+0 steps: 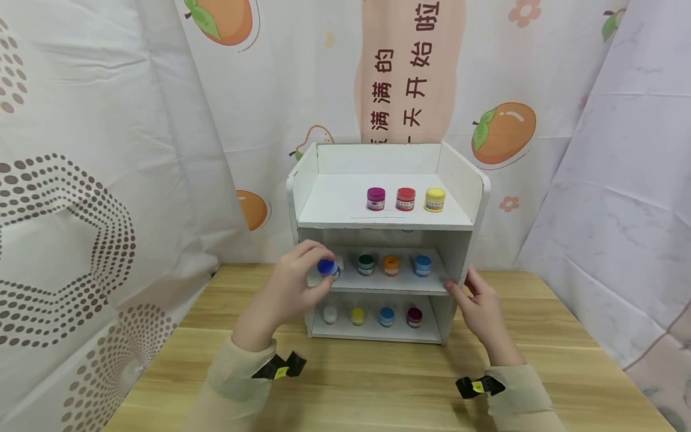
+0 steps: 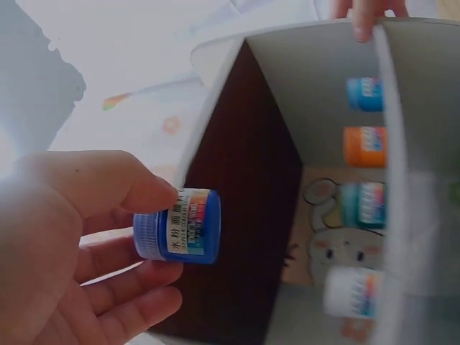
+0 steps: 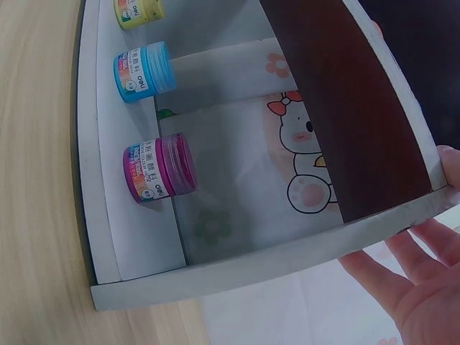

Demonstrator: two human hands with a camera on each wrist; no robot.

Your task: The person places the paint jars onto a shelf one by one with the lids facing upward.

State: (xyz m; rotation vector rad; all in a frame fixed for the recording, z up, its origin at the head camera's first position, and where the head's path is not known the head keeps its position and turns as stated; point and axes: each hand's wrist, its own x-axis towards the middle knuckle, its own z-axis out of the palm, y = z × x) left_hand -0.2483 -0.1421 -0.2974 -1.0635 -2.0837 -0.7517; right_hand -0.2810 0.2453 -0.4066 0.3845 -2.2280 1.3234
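My left hand (image 1: pixel 294 279) pinches a blue paint jar (image 2: pixel 194 226) between thumb and fingers, in front of the left end of the middle level of a small white shelf (image 1: pixel 385 226). In the left wrist view the jar lies on its side in the grasp, label showing. Behind it a white jar (image 2: pixel 352 292) is partly hidden in the head view. My right hand (image 1: pixel 480 306) grips the shelf's right side panel, thumb at the front edge and fingers along the outside. Beside the thumb is a light blue jar (image 1: pixel 423 265).
Orange (image 1: pixel 391 265) and dark green (image 1: pixel 366 264) jars share the middle level. Above stand purple (image 1: pixel 376 198), red (image 1: pixel 405 199) and yellow (image 1: pixel 434 200) jars. The bottom level holds several more, including a dark red jar (image 1: pixel 414 317). The shelf rests on a wooden table (image 1: pixel 372 384).
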